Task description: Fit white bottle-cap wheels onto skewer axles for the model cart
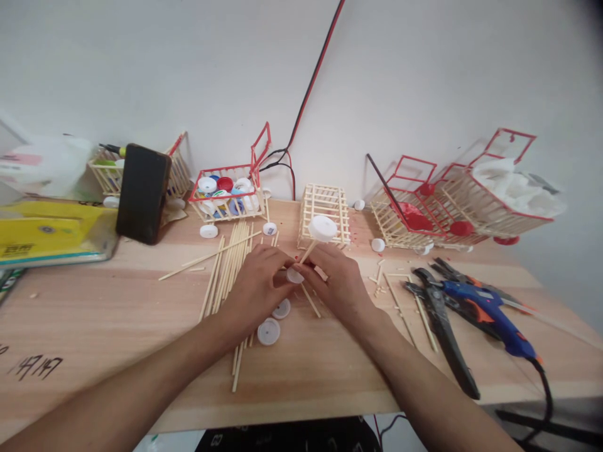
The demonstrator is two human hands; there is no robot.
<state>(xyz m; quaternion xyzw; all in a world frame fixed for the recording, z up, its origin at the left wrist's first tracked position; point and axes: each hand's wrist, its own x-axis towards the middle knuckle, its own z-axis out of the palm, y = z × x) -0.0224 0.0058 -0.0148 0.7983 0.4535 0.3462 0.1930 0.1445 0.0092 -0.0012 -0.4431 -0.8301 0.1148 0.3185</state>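
My left hand and my right hand meet over the middle of the table, both closed in a pinch. Between the fingertips is a small white bottle cap, gripped by my left hand. My right hand pinches a thin wooden stick, which slants up to a larger white cap. Fingers partly hide where the stick and small cap meet. Another stick shows below the hands. Two white caps with holes, a nearer one and a farther one, lie beside my left wrist.
Loose sticks lie left of my hands. Behind stand a bare stick frame and a red-rimmed cart of caps. Several carts stand at right, near a blue glue gun and black cutters. A phone stands left.
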